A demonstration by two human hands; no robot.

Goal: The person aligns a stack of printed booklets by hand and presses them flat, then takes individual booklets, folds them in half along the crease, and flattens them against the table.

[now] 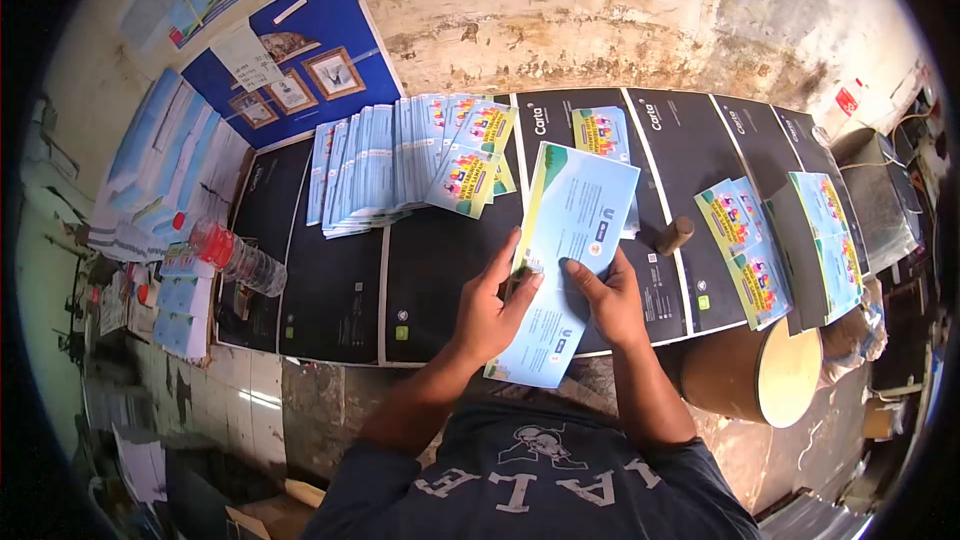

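A light blue printed sheet (pixel 575 250) with a green and yellow edge is held over the black table (pixel 430 290). My left hand (pixel 492 305) grips its left edge, thumb on top. On the right side, my right hand (pixel 607 300) is closed on the same sheet, thumb across its face. Behind the sheet lies a small stack of colourful leaflets (pixel 601 132). To the left, a long row of overlapping folded leaflets (pixel 375 165) ends in bright printed covers (pixel 468 178). A short brown cylinder (pixel 675 235) stands right of the sheet.
At the right lie printed sheets (pixel 745 250) and another stack (pixel 830 240). A plastic bottle (pixel 238 258) lies at the left, near tall paper stacks (pixel 165 160). A blue board (pixel 300 60) leans on the wall. A round drum (pixel 755 375) stands at the table's front right.
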